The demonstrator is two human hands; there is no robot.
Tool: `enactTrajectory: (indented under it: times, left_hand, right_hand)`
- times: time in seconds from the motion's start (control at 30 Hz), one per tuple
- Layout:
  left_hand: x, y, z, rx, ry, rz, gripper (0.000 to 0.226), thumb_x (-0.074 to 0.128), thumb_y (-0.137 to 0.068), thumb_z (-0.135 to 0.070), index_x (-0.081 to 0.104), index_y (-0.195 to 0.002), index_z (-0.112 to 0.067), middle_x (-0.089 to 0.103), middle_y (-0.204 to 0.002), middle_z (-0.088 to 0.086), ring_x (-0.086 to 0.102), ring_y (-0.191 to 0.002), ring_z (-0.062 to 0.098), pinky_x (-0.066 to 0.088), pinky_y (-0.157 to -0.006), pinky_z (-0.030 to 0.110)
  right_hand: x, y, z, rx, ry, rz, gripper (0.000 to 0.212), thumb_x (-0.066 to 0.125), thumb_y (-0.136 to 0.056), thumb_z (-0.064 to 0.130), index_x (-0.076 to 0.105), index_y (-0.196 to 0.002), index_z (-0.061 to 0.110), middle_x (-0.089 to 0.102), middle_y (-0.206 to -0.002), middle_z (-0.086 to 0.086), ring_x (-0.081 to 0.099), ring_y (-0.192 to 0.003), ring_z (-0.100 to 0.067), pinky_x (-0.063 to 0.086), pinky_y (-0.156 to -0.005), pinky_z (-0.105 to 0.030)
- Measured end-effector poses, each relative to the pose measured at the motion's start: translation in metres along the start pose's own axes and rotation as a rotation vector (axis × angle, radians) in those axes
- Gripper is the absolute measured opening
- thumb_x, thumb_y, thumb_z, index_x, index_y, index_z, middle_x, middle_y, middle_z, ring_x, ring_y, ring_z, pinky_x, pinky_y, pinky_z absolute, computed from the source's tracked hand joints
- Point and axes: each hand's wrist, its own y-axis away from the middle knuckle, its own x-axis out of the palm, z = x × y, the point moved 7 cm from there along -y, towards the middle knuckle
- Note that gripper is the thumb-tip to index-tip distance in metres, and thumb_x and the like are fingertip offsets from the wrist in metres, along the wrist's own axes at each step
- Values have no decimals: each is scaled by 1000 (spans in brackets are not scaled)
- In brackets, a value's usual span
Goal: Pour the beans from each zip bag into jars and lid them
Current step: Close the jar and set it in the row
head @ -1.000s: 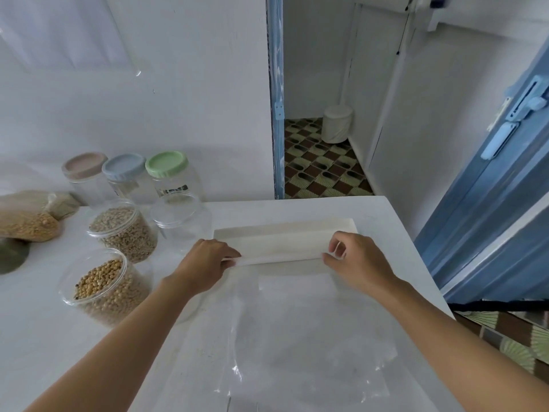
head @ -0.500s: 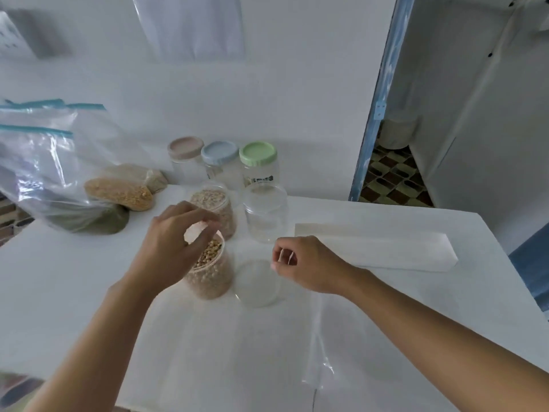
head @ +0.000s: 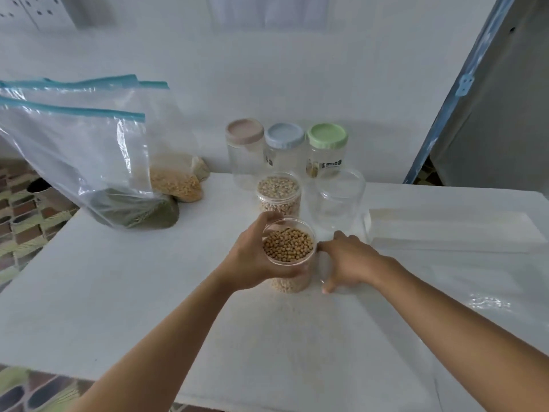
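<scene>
A clear jar of tan beans [head: 288,245] stands open in the middle of the white table [head: 104,307]. My left hand [head: 252,260] is wrapped around it just below the rim. My right hand [head: 353,260] is to the jar's right, low on the table, fingers closed around a clear lid [head: 337,289] that is mostly hidden beneath it. Behind stand a second open jar of paler beans [head: 278,190] and an empty open jar [head: 338,197]. At the left lean a zip bag of green beans [head: 89,150] and a zip bag of yellow beans [head: 175,182].
Three empty jars with pink [head: 244,135], blue [head: 284,136] and green [head: 327,135] lids line the back wall. A flat white box [head: 445,230] and an empty clear bag [head: 487,301] lie at the right. Tiled floor shows past the table's left edge.
Both hands left the white box and clear bag at the right. My left hand took hold of the tan-bean jar, and my right hand dropped onto the clear lid beside it.
</scene>
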Motion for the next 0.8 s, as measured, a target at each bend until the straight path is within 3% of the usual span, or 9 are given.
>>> enactTrajectory:
  times: [0.17,0.3,0.37,0.47,0.53,0.6,0.73,0.8]
  left_hand:
    - [-21,0,16,-12,34,22,102,99,-53,-51,46,-139,-36,58,-131,-21,58,-119,2,48,-95,21]
    - [-37,9,29,-38,87,31,103,98,-49,-55,48,-137,-41,59,-134,-22,59,-123,5,51,-101,30]
    - [-38,12,29,-27,114,24,103,98,-49,-54,48,-137,-40,60,-134,-21,60,-124,6,52,-102,34]
    - [-36,13,29,-26,143,-16,101,98,-49,-53,49,-136,-36,62,-132,-18,59,-125,7,52,-103,35]
    - [-34,13,30,-28,169,-37,100,98,-50,-49,50,-136,-31,63,-132,-13,59,-127,9,51,-104,35]
    - [-31,13,35,-34,196,-47,99,100,-54,-36,49,-138,-25,64,-131,-6,60,-127,15,52,-103,35]
    - [-22,11,42,1,259,-35,94,95,-63,4,45,-142,-8,64,-130,9,62,-124,26,55,-99,36]
    - [-19,9,45,19,299,-39,92,94,-63,7,46,-141,-5,63,-130,12,62,-124,29,53,-100,36]
  right_hand:
    - [-38,13,0,63,-426,-85,73,88,-70,46,53,-134,37,50,-126,1,55,-112,-21,51,-86,-34]
    - [-64,35,14,-53,-949,-127,55,87,-74,47,55,-119,41,55,-119,-8,63,-111,-22,61,-88,-49]
    - [-82,40,24,-148,-1055,-238,55,85,-75,51,53,-119,40,53,-122,-8,63,-112,-22,62,-83,-51]
    - [-110,46,41,-262,-963,-542,67,80,-67,67,44,-116,39,48,-119,10,58,-112,-19,60,-88,-45]
    - [-117,49,56,-382,-947,-669,72,79,-63,69,40,-112,36,47,-118,12,58,-114,-20,57,-92,-39]
    - [-110,48,71,-515,-943,-696,74,84,-63,63,39,-109,27,48,-117,1,59,-116,-23,56,-96,-37]
    - [-80,35,96,-639,-623,-717,63,81,-69,61,41,-94,20,48,-115,-4,54,-112,-25,51,-86,-36]
    - [-64,24,101,-651,-517,-636,58,83,-73,56,41,-88,19,49,-131,-1,49,-131,-16,52,-88,-39]
